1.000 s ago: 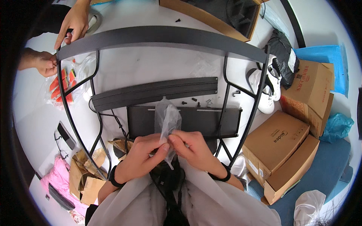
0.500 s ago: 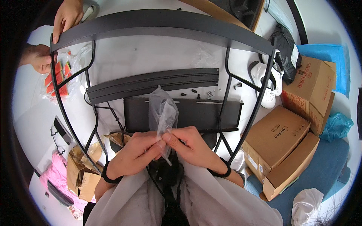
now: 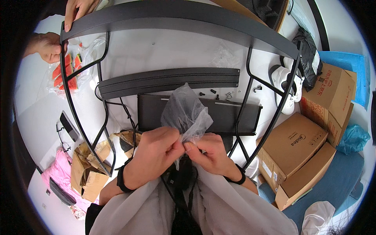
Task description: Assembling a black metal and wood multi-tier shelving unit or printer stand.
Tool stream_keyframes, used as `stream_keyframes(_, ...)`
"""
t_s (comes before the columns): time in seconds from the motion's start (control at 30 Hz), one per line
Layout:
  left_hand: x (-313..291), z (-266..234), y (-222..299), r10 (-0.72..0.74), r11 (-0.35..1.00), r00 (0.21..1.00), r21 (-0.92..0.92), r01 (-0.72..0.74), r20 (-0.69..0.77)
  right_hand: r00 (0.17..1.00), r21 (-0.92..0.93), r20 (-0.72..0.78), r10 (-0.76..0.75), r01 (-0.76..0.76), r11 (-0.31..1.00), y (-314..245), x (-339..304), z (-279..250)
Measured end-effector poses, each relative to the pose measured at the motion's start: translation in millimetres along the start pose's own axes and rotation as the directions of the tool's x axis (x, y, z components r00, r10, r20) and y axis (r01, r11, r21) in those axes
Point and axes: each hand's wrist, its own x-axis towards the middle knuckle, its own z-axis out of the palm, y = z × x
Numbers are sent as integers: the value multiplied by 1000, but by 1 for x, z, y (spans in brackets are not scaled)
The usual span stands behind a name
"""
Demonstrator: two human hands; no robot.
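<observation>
Two pinches: left hand [image 3: 158, 150] and right hand [image 3: 211, 152] meet low in the centre, thumbs and fingertips gripping the same gathered plastic, knuckles close together.
Clear plastic bag [image 3: 182, 105]: neck bunched between the fingers, filmy body fanning out above them, in front of the black panel [image 3: 223, 121]; cannot tell what, if anything, is inside.
Thin film: best worked, I judge, with thumbs near each other and short, even pulls; one hard yank could rip it wide.
Bag position: low and steady suits it, so anything that drops lands in sight.
Loose hardware: black bolts [image 3: 201, 94] and silver screws [image 3: 229, 96] lie just beyond the panel, near the grooved black slat [image 3: 137, 85]; wrists should stay off them.
Black metal frame [image 3: 176, 16]: legs on either side of the panel; better not knocked.
Co-worker's upper hand [image 3: 80, 8]: on the frame's far left corner; co-worker's lower hand [image 3: 49, 47] at the leg just below.
</observation>
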Motion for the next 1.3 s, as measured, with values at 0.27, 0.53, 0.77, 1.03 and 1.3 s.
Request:
stream_keyframes(0.27, -21, -24, -14, -394, 916, 892, -173, 362, -223, 998, -48, -24, -56, 55, 997, -7, -10, -8)
stream_keyframes(0.53, -7, -18, -14, -90, 951, 996, -296, 87, 2, 958, -136, -214, 190, -222, 965, -9, 6, -4)
stream_keyframes(0.77, -6, -22, -8, 18, 957, 984, -289, 36, 179, 935, -159, -112, 337, -351, 923, -10, 8, -2)
stream_keyframes(1.03, -13, -21, -13, -347, 873, 937, -352, 337, 37, 996, -341, 25, 89, -75, 937, -2, 15, -3)
stream_keyframes(1.3, 6, -25, -5, -284, 953, 958, 121, 277, 45, 984, -6, 7, 180, -180, 984, -10, 16, -1)
